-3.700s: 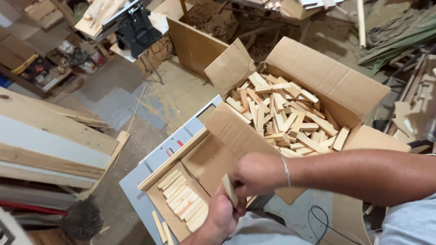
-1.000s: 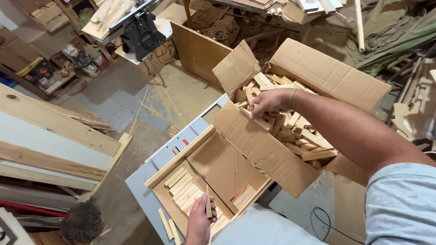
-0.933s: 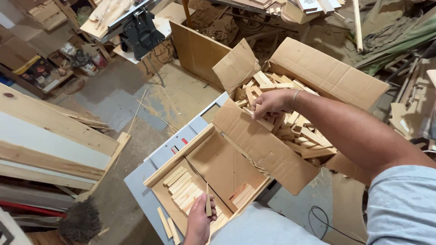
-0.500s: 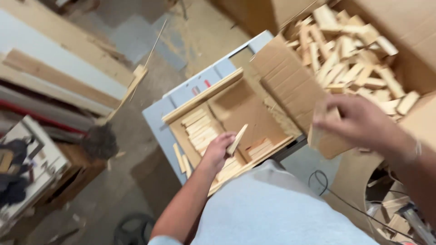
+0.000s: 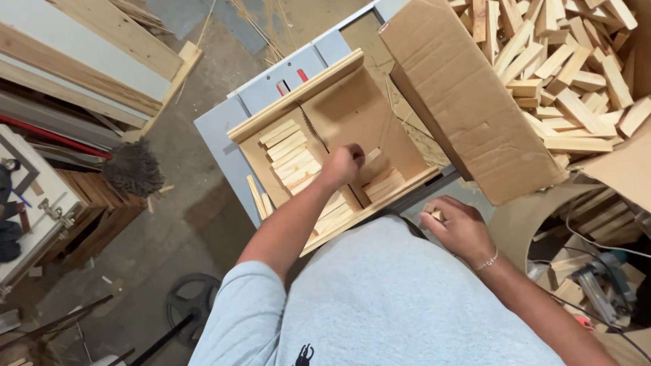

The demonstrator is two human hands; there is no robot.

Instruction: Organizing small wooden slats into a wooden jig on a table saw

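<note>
A shallow wooden tray (image 5: 298, 103) lies on a grey saw table (image 5: 218, 139), with rows of small wooden blocks (image 5: 293, 154) laid flat inside. My left hand (image 5: 342, 165) reaches into the tray's middle, fingers curled around a small block among the rows. My right hand (image 5: 458, 226) is near the tray's front right corner, closed on a few small wooden blocks (image 5: 434, 214). A large cardboard box (image 5: 475, 115) full of loose wooden blocks (image 5: 566, 68) stands at the upper right, its flap hanging toward the tray.
Long planks and boards (image 5: 81, 61) lie on the floor at the left. A broom head (image 5: 132, 169) rests beside them. A metal wheel (image 5: 186, 305) lies on the floor below. Power tools and cables (image 5: 597, 285) sit at the lower right, with two loose sticks (image 5: 258, 196) beside the tray.
My right hand left the cardboard box and came down near the tray's front corner with blocks in it. My left hand moved deeper into the tray. The view tilted downward.
</note>
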